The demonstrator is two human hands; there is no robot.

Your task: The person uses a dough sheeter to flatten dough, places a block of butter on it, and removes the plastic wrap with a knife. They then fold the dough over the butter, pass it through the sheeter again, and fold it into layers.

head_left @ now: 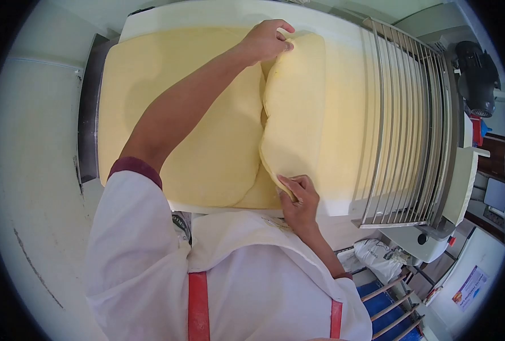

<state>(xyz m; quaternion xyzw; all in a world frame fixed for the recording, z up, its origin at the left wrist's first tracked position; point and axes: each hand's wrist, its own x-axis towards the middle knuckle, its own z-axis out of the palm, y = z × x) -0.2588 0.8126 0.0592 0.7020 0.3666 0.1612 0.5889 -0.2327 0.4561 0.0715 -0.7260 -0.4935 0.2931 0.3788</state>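
Observation:
A wide, pale yellow sheet of dough [190, 125] lies over the white belt, with a folded flap [295, 96] across its middle. The flap's uneven edge runs from far to near, and a narrow gap with another layer shows beside it. At the far end, my left hand [266, 42] has its thumb and curled fingers on the flap's corner; one finger sticks out above it. My right hand [299, 203] pinches the near corner between thumb and fingers. To the right of the flap, the dough continues flat toward the metal guard.
A barred metal guard [406, 125] stands over the belt's right side. Along the left end runs a metal edge [88, 108]. Behind the guard is a dark motor [477, 79]. Bars and a white bag [377, 258] are below on the right.

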